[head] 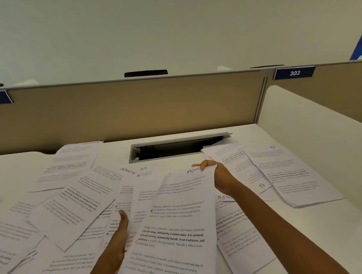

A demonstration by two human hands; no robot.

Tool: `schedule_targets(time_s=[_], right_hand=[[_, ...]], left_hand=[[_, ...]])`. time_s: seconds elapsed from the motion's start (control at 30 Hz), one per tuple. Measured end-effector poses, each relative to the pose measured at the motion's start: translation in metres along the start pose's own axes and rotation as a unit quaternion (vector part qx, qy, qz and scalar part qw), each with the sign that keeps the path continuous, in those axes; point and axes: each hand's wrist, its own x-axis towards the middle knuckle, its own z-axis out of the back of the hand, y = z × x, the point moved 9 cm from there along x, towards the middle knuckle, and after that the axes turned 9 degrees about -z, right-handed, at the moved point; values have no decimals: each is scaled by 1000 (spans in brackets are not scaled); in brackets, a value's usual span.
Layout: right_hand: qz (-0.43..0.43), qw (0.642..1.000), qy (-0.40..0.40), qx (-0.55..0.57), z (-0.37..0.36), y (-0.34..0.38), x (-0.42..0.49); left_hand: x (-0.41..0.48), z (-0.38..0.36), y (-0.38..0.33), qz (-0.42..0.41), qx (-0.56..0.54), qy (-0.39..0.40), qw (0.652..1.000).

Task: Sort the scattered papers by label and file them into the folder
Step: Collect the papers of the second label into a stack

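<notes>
From my feed, the right hand [216, 174] pinches the top corner of a thin, curling printed sheet marked ADM [180, 216] at centre frame, and the left hand [120, 230] grips its left edge, thumb on top. More flat white papers [74, 197] lie scattered over the smooth white desk [307, 235], some labelled SPORTS or HR, below a dark rectangular cable slot [176, 148].

Matt white paper sheets [176, 221] on smooth matt desk [307, 235]; brushed-metal cable slot [176, 138], cloth partition [132, 110].
</notes>
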Motion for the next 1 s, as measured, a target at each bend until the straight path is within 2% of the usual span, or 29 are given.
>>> schedule_targets(time_s=[0.07,0.13,0.23,0.33,0.37,0.4,0.47,0.5,0.57,0.7,0.8,1.0], right_hand=[[-12,995,-76,-59,16,-12,4],[-19,985,-130,-111,26,-22,6],[24,956,-177,-233,34,-23,1],[66,884,-212,-411,43,-30,-3],[46,861,-213,-460,47,-38,-2],[7,827,-213,-520,51,-48,-1],[-112,720,-214,-651,68,-69,-5],[-152,692,-214,-672,76,-76,-8],[-171,694,-227,-662,83,-81,-15],[-154,690,-254,-660,89,-79,-17],[-126,671,-270,-679,86,-71,-18],[-7,619,-304,-724,84,-42,-26]], left_hand=[[4,-3,0,16,17,1,1000],[4,-10,0,27,46,41,998],[2,-15,8,45,44,57,996],[9,-7,6,20,45,13,999],[11,-3,5,11,45,-3,999],[12,-1,4,2,43,-13,999],[13,1,2,-8,42,-25,999],[15,4,2,-10,49,-31,998],[17,7,1,-20,62,-42,997],[20,12,4,-23,66,-57,996],[20,16,8,-21,66,-68,995],[21,17,9,-21,70,-55,996]])
